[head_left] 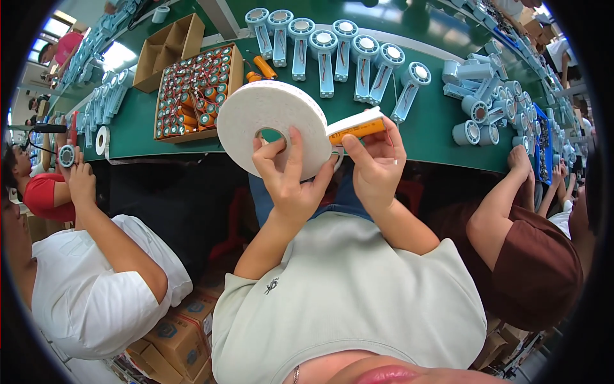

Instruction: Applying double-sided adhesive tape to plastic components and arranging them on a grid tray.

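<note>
My left hand [291, 169] holds a large roll of white tape [265, 109], with fingers in its core hole and the thumb near its lower edge. An orange cylindrical battery [361, 130] is pinched between the thumb and fingers of my right hand [374, 163]. Along the battery's upper side lies a white tape strip [354, 120], which reaches toward the roll's right edge. A thin wire with a small white end hangs by my right fingers. Both hands are raised over the near edge of the green table [428, 137].
A cardboard box [238, 67] full of wired orange batteries stands behind the roll, beside a divided carton [171, 48]. Loose batteries [263, 66] lie nearby. Light blue handheld fan parts [324, 61] line the back; more are piled right [476, 109]. Co-workers sit on both sides.
</note>
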`<action>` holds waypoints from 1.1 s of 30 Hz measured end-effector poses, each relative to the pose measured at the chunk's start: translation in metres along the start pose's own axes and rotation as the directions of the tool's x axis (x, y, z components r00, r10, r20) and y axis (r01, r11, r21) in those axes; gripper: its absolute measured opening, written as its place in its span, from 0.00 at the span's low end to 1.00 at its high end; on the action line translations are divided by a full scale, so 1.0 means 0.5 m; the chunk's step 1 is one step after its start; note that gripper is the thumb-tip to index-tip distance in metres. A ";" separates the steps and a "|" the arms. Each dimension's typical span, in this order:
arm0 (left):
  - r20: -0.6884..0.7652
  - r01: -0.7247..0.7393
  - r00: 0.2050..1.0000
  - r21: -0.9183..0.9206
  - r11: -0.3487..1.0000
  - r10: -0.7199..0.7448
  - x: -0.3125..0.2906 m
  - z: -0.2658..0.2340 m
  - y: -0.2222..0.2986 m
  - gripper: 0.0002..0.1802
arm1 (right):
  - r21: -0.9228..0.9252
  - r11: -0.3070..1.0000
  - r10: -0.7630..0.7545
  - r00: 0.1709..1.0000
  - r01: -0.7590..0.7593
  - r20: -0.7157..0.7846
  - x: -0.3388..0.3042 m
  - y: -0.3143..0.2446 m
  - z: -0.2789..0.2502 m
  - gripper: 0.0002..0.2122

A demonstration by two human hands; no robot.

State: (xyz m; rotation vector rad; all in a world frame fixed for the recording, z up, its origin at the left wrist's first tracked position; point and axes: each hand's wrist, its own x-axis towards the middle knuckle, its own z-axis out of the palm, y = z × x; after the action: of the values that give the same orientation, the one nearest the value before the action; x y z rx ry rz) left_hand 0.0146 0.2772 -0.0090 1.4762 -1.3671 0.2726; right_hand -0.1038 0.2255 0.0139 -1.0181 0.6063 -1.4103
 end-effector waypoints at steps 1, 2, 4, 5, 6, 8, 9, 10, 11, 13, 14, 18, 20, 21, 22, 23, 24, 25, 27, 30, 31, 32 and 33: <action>-0.006 0.007 1.000 -0.007 1.000 -0.007 0.000 0.010 0.004 0.41 | 0.059 0.998 -0.002 0.999 0.005 -0.038 -0.007 0.014 -0.001 0.20; -0.011 0.015 1.000 -0.014 1.000 -0.015 -0.001 0.018 0.008 0.41 | 0.118 0.993 -0.001 0.997 0.010 -0.077 -0.013 0.025 -0.003 0.20; -0.019 0.029 0.999 -0.028 0.999 -0.029 -0.002 0.031 0.011 0.42 | 0.235 0.972 0.007 0.988 0.029 -0.155 -0.015 0.037 -0.004 0.19; -0.021 0.026 0.999 -0.028 0.999 -0.027 -0.007 0.035 0.009 0.42 | 0.292 0.956 0.042 0.985 0.008 -0.166 -0.010 0.034 -0.002 0.17; 0.007 0.006 1.000 0.001 1.000 -0.006 -0.016 0.037 0.006 0.41 | 0.349 0.937 0.077 0.981 -0.011 -0.176 -0.002 0.028 0.000 0.16; 0.062 -0.036 0.998 0.059 0.998 0.032 -0.038 0.035 0.005 0.40 | 0.356 0.928 -0.050 0.984 0.109 -0.171 0.024 0.004 -0.017 0.14; 0.091 -0.060 0.995 0.085 0.995 0.052 -0.045 0.033 0.005 0.40 | 0.362 0.904 -0.176 0.970 0.227 -0.170 0.043 -0.011 -0.029 0.13; 0.096 -0.071 0.993 0.068 0.995 0.064 -0.045 0.036 0.007 0.40 | 0.353 0.903 -0.191 0.964 0.246 -0.183 0.066 -0.032 -0.050 0.13; 0.178 -0.051 0.983 0.048 0.998 0.042 -0.045 0.038 0.008 0.40 | 0.379 0.884 -0.212 0.958 0.273 -0.196 0.094 -0.057 -0.074 0.13; 0.338 -0.015 0.941 0.040 0.999 0.000 -0.041 0.022 -0.004 0.39 | 0.446 0.838 -0.241 0.947 0.314 -0.214 0.134 -0.097 -0.115 0.15; 0.415 0.008 0.909 0.036 0.999 -0.023 -0.035 0.019 -0.008 0.38 | 0.473 0.816 -0.255 0.941 0.333 -0.222 0.142 -0.115 -0.136 0.16; 0.648 -0.243 0.759 0.185 0.952 0.068 0.032 0.016 -0.041 0.39 | 0.310 0.894 -0.257 0.936 0.324 -0.240 0.134 -0.110 -0.219 0.20; 0.720 -0.269 0.694 0.223 0.937 0.028 0.060 -0.001 -0.026 0.35 | 0.254 0.915 -0.247 0.934 0.313 -0.259 0.116 -0.106 -0.253 0.21; 0.746 -0.276 0.665 0.272 0.922 -0.021 0.084 -0.012 -0.006 0.32 | 0.193 0.934 -0.250 0.934 0.302 -0.254 0.109 -0.107 -0.270 0.22; 0.753 -0.279 0.657 0.263 0.924 -0.016 0.116 -0.002 0.015 0.32 | 0.128 0.948 -0.251 0.933 0.290 -0.258 0.100 -0.110 -0.287 0.22; 0.770 -0.288 0.637 0.200 0.936 0.032 0.157 0.027 0.032 0.27 | 0.062 0.959 -0.252 0.932 0.277 -0.262 0.092 -0.112 -0.303 0.23; 0.781 -0.290 0.620 0.139 0.947 0.076 0.189 0.068 0.041 0.23 | -0.007 0.966 -0.250 0.932 0.258 -0.260 0.085 -0.117 -0.312 0.24; 0.718 -0.375 0.641 -0.017 0.927 0.273 0.216 0.132 0.043 0.19 | -0.011 0.967 -0.247 0.933 0.253 -0.262 0.078 -0.118 -0.315 0.24; 0.561 -0.501 0.580 -0.326 0.802 0.591 0.271 0.298 0.039 0.19 | 0.001 0.974 -0.218 0.940 0.226 -0.261 0.074 -0.117 -0.313 0.24; 0.583 -0.584 0.418 -0.415 0.697 0.697 0.303 0.442 0.036 0.23 | -0.001 0.978 -0.203 0.942 0.210 -0.268 0.078 -0.128 -0.319 0.24; 0.680 -0.535 0.358 -0.412 0.738 0.640 0.316 0.448 0.045 0.22 | -0.048 0.976 -0.219 0.937 0.214 -0.272 0.076 -0.138 -0.322 0.23; 0.767 -0.483 0.284 -0.404 0.777 0.575 0.327 0.446 0.056 0.22 | -0.096 0.973 -0.231 0.932 0.212 -0.280 0.069 -0.147 -0.324 0.23; 0.841 -0.433 0.200 -0.384 0.816 0.502 0.335 0.444 0.064 0.21 | -0.141 0.968 -0.241 0.927 0.207 -0.286 0.064 -0.153 -0.325 0.23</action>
State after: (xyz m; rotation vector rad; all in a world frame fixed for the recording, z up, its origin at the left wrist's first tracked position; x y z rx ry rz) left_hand -0.0610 0.0118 0.0396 1.0568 -2.7775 -0.3403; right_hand -0.2778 0.1700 0.0088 -0.9879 0.8172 -1.7714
